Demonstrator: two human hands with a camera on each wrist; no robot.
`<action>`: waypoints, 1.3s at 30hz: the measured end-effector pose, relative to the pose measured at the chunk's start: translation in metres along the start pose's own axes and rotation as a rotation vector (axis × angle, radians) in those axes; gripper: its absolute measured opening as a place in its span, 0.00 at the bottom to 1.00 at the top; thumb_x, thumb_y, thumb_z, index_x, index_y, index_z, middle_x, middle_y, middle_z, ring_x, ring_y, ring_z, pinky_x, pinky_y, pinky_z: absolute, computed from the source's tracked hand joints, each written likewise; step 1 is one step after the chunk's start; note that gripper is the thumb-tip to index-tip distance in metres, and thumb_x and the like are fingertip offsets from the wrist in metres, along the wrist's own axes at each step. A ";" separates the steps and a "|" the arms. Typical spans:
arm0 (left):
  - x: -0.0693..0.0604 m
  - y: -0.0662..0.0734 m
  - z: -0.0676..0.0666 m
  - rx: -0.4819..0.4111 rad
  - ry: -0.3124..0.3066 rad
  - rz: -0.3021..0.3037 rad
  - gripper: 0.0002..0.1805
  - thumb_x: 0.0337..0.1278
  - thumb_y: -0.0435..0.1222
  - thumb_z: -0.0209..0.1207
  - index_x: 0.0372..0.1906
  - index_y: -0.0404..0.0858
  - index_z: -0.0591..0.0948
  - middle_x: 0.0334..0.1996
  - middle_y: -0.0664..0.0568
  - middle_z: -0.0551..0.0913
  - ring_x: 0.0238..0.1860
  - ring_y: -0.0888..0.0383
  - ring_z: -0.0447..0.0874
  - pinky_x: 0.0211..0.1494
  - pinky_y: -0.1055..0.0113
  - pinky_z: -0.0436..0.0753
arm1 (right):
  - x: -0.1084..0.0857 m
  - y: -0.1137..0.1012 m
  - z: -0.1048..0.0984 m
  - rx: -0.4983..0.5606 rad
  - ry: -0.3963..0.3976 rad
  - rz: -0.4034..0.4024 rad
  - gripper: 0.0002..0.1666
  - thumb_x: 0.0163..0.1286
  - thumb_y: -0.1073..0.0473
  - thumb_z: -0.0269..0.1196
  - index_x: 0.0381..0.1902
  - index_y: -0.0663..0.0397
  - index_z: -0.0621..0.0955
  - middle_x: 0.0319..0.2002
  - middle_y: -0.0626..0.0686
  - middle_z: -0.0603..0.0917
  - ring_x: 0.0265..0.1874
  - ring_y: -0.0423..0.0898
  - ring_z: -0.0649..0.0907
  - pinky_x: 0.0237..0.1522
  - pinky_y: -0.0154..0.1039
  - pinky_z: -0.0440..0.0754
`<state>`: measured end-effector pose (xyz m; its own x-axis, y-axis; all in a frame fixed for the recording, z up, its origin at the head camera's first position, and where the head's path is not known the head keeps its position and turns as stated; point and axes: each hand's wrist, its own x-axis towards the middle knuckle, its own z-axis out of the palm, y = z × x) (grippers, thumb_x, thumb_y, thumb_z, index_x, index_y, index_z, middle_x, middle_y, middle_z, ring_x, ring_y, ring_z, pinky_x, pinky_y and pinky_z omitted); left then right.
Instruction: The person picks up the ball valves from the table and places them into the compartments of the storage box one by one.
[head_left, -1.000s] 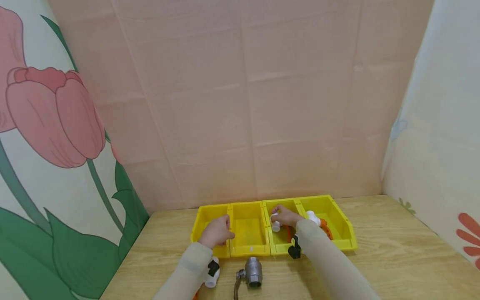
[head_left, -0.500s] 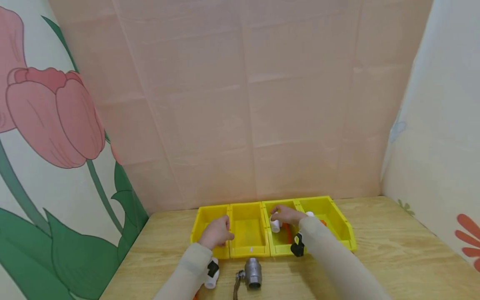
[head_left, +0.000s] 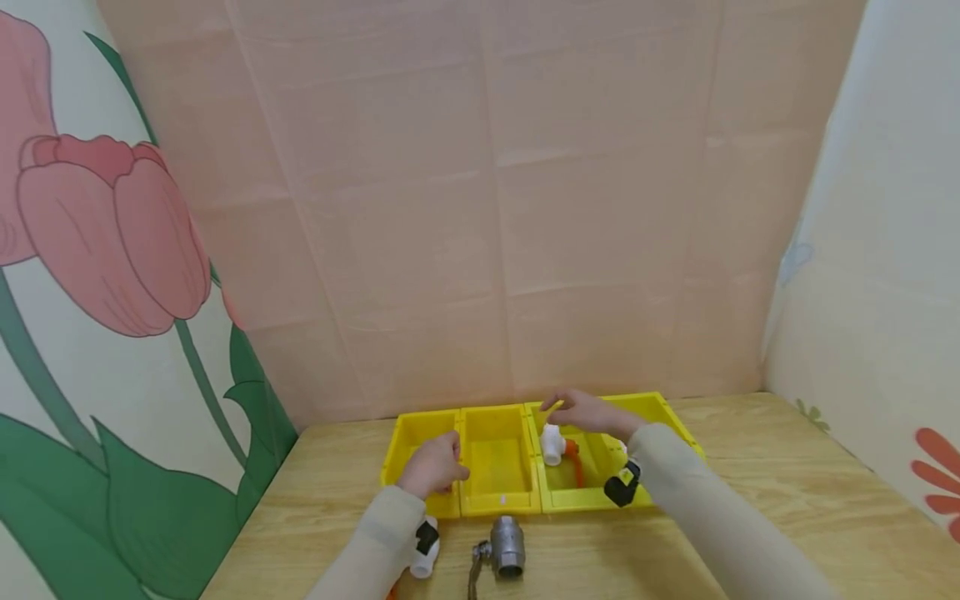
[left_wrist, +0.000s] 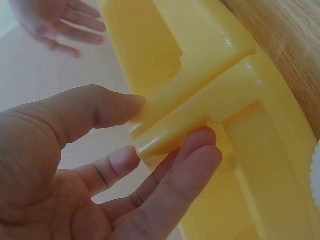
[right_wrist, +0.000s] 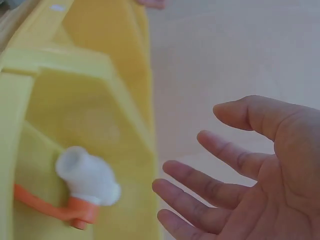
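My left hand (head_left: 433, 467) pinches the adjoining walls between the two leftmost yellow bins; in the left wrist view, the thumb lies on one side of the paired rims (left_wrist: 172, 112) and fingertips on the other. Over the right-hand bins hovers my right hand (head_left: 588, 413), fingers spread and holding nothing. Below it, a white plastic ball valve (head_left: 552, 446) with an orange handle lies in the third bin from the left. The right wrist view shows this white valve body (right_wrist: 90, 175) apart from my right fingers. My right hand and forearm partly cover the rightmost bin.
On the wooden table in front of the bins lies a metal ball valve (head_left: 507, 546) with a lever. Another white valve (head_left: 423, 562) is partly hidden by my left wrist. Behind the row of bins (head_left: 500, 502) hangs a pinkish sheet (head_left: 495, 250).
My right hand has released the white ball valve in the third bin, then moved up and to the right with fingers spreading. My left hand has stayed on the bin walls.
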<state>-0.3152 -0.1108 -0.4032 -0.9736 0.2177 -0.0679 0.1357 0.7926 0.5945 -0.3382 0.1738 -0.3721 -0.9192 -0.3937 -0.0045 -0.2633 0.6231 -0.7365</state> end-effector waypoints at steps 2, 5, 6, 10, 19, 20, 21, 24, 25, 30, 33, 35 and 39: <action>0.000 0.001 0.000 -0.004 -0.001 -0.002 0.15 0.51 0.33 0.68 0.38 0.33 0.73 0.22 0.49 0.68 0.18 0.54 0.71 0.24 0.64 0.74 | -0.007 -0.004 -0.006 0.005 0.002 -0.049 0.18 0.71 0.58 0.56 0.54 0.62 0.76 0.53 0.65 0.79 0.49 0.55 0.81 0.52 0.55 0.77; 0.000 0.001 0.000 -0.004 0.003 -0.003 0.15 0.51 0.33 0.68 0.37 0.34 0.73 0.22 0.49 0.68 0.19 0.54 0.71 0.25 0.64 0.75 | -0.018 -0.009 -0.016 0.009 0.024 -0.099 0.15 0.71 0.58 0.56 0.52 0.60 0.77 0.50 0.64 0.81 0.46 0.53 0.83 0.52 0.56 0.78; 0.000 0.001 0.000 -0.001 0.003 -0.004 0.15 0.51 0.34 0.68 0.37 0.34 0.73 0.22 0.49 0.68 0.19 0.54 0.71 0.25 0.64 0.75 | -0.021 -0.011 -0.020 0.010 0.036 -0.118 0.15 0.71 0.59 0.56 0.52 0.60 0.77 0.49 0.63 0.81 0.45 0.53 0.83 0.51 0.56 0.78; 0.001 0.001 -0.001 0.005 0.003 -0.008 0.14 0.51 0.33 0.68 0.35 0.35 0.73 0.22 0.49 0.68 0.19 0.55 0.71 0.24 0.64 0.74 | -0.036 -0.014 -0.032 0.010 0.073 -0.181 0.14 0.72 0.60 0.55 0.52 0.63 0.76 0.48 0.63 0.82 0.43 0.51 0.83 0.48 0.52 0.80; 0.000 -0.001 -0.001 0.003 0.000 0.019 0.15 0.50 0.33 0.68 0.32 0.38 0.70 0.22 0.49 0.68 0.18 0.54 0.72 0.23 0.64 0.74 | -0.062 0.002 -0.051 0.021 0.147 -0.124 0.11 0.73 0.60 0.56 0.47 0.63 0.75 0.38 0.56 0.81 0.34 0.47 0.81 0.39 0.41 0.82; 0.000 -0.001 -0.001 0.004 0.002 0.020 0.15 0.50 0.33 0.68 0.32 0.37 0.70 0.22 0.49 0.68 0.18 0.54 0.72 0.23 0.64 0.74 | -0.064 0.005 -0.050 0.035 0.146 -0.109 0.11 0.72 0.60 0.56 0.46 0.63 0.74 0.37 0.57 0.80 0.34 0.48 0.81 0.38 0.41 0.82; 0.000 -0.001 -0.001 0.003 0.002 0.018 0.15 0.50 0.33 0.68 0.32 0.37 0.70 0.22 0.49 0.67 0.18 0.54 0.72 0.23 0.64 0.73 | -0.066 0.008 -0.049 0.049 0.141 -0.095 0.11 0.72 0.60 0.56 0.46 0.64 0.74 0.36 0.57 0.80 0.33 0.48 0.80 0.36 0.40 0.81; 0.000 -0.001 -0.001 0.007 0.003 0.016 0.16 0.49 0.33 0.69 0.31 0.38 0.70 0.21 0.50 0.67 0.18 0.55 0.72 0.23 0.65 0.73 | -0.073 0.022 -0.042 0.076 0.124 -0.013 0.13 0.72 0.59 0.57 0.46 0.65 0.73 0.37 0.59 0.79 0.32 0.49 0.80 0.34 0.41 0.82; 0.000 0.000 -0.001 0.007 0.004 0.016 0.16 0.49 0.33 0.69 0.31 0.38 0.70 0.21 0.50 0.67 0.18 0.55 0.72 0.23 0.65 0.73 | -0.075 0.026 -0.039 0.084 0.119 0.015 0.14 0.72 0.59 0.57 0.47 0.65 0.73 0.38 0.60 0.79 0.33 0.50 0.80 0.35 0.41 0.82; 0.000 0.000 -0.001 0.005 0.003 0.022 0.15 0.50 0.33 0.68 0.31 0.38 0.70 0.21 0.50 0.68 0.16 0.56 0.72 0.22 0.66 0.73 | -0.083 0.045 -0.024 0.107 0.137 0.085 0.13 0.71 0.60 0.58 0.46 0.66 0.73 0.38 0.60 0.78 0.32 0.51 0.79 0.31 0.41 0.81; 0.000 0.000 -0.001 0.006 0.003 0.030 0.15 0.50 0.33 0.68 0.31 0.38 0.70 0.21 0.50 0.68 0.16 0.56 0.72 0.22 0.66 0.73 | -0.086 0.052 -0.018 0.118 0.159 0.103 0.13 0.70 0.61 0.59 0.44 0.67 0.72 0.36 0.60 0.77 0.31 0.51 0.79 0.30 0.43 0.80; 0.000 0.000 -0.001 0.008 0.005 0.033 0.15 0.50 0.33 0.68 0.31 0.38 0.69 0.20 0.50 0.68 0.16 0.56 0.72 0.22 0.66 0.73 | -0.087 0.056 -0.014 0.122 0.172 0.128 0.13 0.69 0.61 0.60 0.44 0.66 0.72 0.35 0.59 0.78 0.32 0.51 0.79 0.31 0.45 0.80; -0.001 0.001 -0.001 -0.002 0.002 0.017 0.16 0.49 0.33 0.68 0.31 0.38 0.70 0.21 0.50 0.68 0.16 0.55 0.72 0.22 0.65 0.73 | -0.087 0.063 -0.007 0.140 0.186 0.192 0.15 0.68 0.60 0.61 0.46 0.65 0.72 0.35 0.58 0.78 0.32 0.50 0.78 0.32 0.45 0.81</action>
<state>-0.3146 -0.1108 -0.4025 -0.9716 0.2298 -0.0559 0.1520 0.7879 0.5968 -0.2766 0.2520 -0.4133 -0.9896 -0.1391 -0.0378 -0.0488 0.5700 -0.8202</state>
